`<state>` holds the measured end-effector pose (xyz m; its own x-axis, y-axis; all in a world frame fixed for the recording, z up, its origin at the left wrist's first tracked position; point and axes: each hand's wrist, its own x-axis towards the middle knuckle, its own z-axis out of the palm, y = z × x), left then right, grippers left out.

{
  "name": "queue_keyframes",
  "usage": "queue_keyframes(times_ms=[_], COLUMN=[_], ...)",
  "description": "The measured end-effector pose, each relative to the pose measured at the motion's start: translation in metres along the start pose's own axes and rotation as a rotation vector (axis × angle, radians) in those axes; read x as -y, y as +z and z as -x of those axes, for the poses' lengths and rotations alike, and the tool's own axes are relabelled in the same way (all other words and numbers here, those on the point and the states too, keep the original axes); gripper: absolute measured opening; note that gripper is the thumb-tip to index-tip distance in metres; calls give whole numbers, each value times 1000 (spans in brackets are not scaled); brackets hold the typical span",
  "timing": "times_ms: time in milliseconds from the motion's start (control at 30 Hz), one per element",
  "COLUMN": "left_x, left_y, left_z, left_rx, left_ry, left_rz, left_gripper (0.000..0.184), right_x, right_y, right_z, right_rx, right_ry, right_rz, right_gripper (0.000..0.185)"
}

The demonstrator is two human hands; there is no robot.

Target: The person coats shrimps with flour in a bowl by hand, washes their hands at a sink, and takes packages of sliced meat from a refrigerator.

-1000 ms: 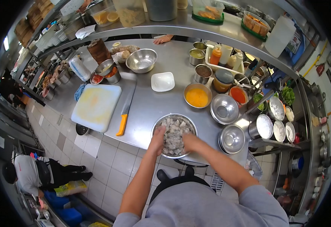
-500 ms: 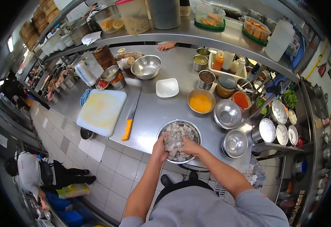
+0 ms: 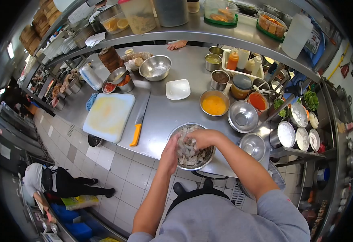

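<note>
Grey, wet-looking chunks of food (image 3: 190, 155), maybe raw shrimp, sit piled in a metal bowl (image 3: 211, 157) right at the near edge of the desk (image 3: 156, 121), probably so both arms can drop straight into it. Left hand (image 3: 170, 155) is up against the left side of the pile, fingers pretty straight, so that grip looks loose and wide; guessing it works as a wall to keep stuff in. Right hand (image 3: 202, 139) is down in the bowl with its fingertips buried, so can't tell if that grip has anything. Just past it there's a bowl of yellow liquid (image 3: 213, 105), with more metal bowls (image 3: 243, 117) to the right, all within easy reach. Over left, a knife (image 3: 139, 121) lies beside a white cutting board (image 3: 109, 117), handle toward the person, handy for grabbing I'd say. Further back, squeeze bottles (image 3: 232, 60) are bunched in a white basket (image 3: 224, 64), likely so they don't tip.
</note>
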<state>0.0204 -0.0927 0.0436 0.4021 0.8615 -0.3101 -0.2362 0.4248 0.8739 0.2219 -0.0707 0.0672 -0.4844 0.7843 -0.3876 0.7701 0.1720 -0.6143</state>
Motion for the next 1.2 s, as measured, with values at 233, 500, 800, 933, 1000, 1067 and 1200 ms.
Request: queue_keyframes(times_ms=[233, 500, 800, 933, 1000, 1067, 1200], left_x=[40, 102, 89, 57, 41, 31, 33], left_y=[-16, -21, -8, 4, 8, 6, -9], left_z=[10, -34, -38, -19, -17, -14, -13], left_rx=[-84, -178, -245, -214, -218, -141, -128], left_ry=[-182, -179, 51, 166, 225, 300, 211], left_rz=[251, 477, 564, 461, 396, 392, 280], left_gripper=[64, 69, 41, 40, 40, 41, 44], right_x=[-2, -78, -90, -72, -76, -44, -46], right_y=[-11, 78, 83, 56, 50, 17, 5], right_z=[-22, -54, -46, -40, -52, -33, -37], right_rx=[105, -108, -49, -183, -217, -203, -289], right_ry=[-47, 152, 11, -109, -121, -187, -160], right_rz=[71, -146, -803, -389, -307, -409, -152], right_gripper=[65, 104, 83, 65, 46, 37, 40])
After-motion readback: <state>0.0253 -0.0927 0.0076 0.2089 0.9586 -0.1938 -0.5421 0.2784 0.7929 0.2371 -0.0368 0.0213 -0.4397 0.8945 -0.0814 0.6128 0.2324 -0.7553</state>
